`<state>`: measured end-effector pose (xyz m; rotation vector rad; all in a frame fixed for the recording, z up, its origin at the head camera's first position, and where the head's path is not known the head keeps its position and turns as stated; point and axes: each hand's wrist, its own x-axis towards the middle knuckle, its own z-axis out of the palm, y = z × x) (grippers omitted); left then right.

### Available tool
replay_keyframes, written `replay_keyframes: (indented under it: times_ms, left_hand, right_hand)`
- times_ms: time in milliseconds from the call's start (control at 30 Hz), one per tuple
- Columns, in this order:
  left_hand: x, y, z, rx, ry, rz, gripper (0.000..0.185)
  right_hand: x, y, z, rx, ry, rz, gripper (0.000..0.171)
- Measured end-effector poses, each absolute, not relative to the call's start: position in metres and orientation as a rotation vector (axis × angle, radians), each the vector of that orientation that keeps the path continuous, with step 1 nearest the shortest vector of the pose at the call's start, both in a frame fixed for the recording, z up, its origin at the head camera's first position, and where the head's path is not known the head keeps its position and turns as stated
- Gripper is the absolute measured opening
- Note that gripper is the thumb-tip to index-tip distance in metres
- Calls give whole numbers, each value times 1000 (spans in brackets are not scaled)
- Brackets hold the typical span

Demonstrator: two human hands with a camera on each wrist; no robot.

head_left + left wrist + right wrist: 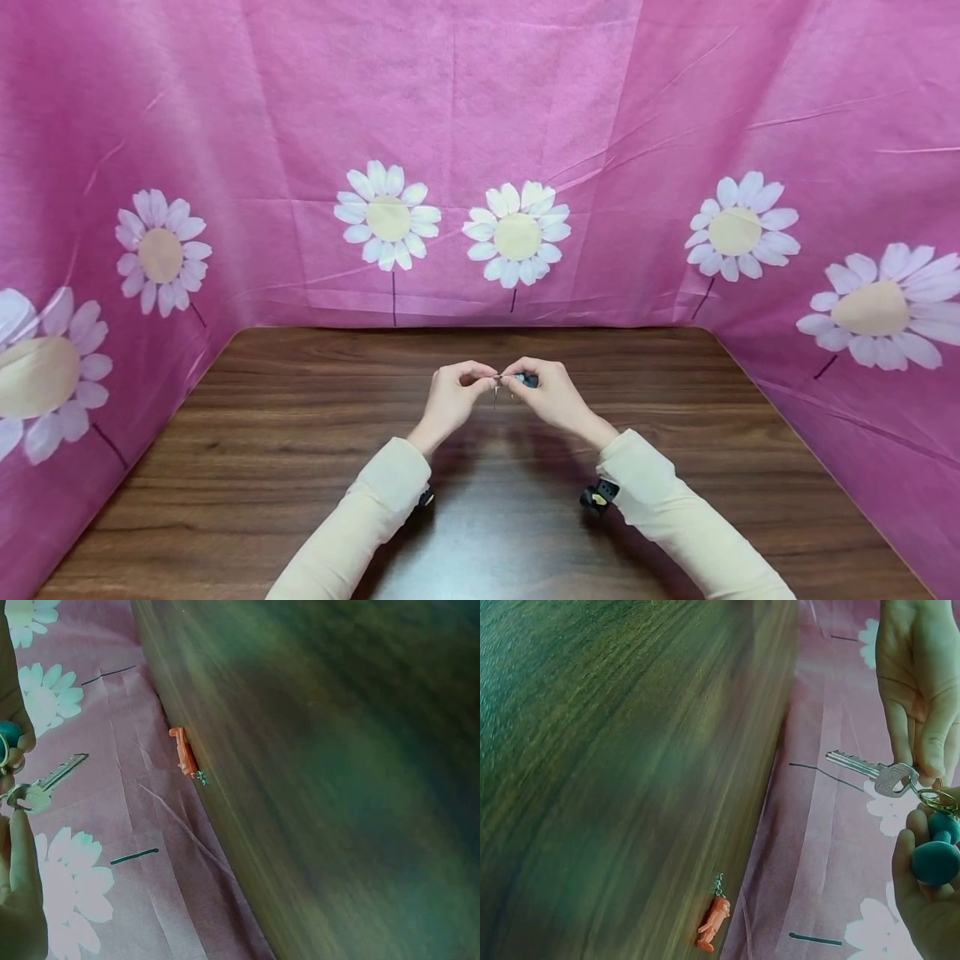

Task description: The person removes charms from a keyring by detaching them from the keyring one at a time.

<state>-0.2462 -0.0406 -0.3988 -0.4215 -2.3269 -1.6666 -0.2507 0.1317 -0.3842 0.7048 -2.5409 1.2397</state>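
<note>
A silver key (891, 778) hangs from a gold-coloured key ring (936, 799) between the two hands, blade pointing down in the head view. My left hand (452, 395) pinches the ring close to the key's head, thumb against fingers. Opposite it, my right hand (551, 392) grips the ring's other side between thumb and fingers. A teal rounded charm (936, 864) sits in the right hand's curled fingers beside the ring. Fingertips partly hide the ring, and the exact contact is small in the head view.
Near the far edge of the brown wooden table (300, 467) lies an orange figure (714, 924) with a short chain; I cannot pick it out in the head view. A pink curtain (285, 100) with white daisies stands behind and at both sides.
</note>
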Motion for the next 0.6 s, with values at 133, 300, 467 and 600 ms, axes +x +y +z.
replay_keyframes:
  times_ms: [133, 300, 467, 600]
  left_hand:
    - [-246, -40, -400, -413, -2262, -1708, 10]
    - [-246, -39, -400, -395, -2216, -1748, 11]
    - [-246, -38, -399, -375, -2192, -1791, 9]
    - [-247, -36, -399, -352, -2156, -1869, 9]
  right_hand:
    - [-250, 132, -382, 696, -2538, 1250, 6]
    - [-250, 134, -383, 685, -2534, 1293, 7]
    - [-252, 136, -384, 684, -2531, 1323, 10]
    - [-252, 136, -384, 669, -2517, 1392, 10]
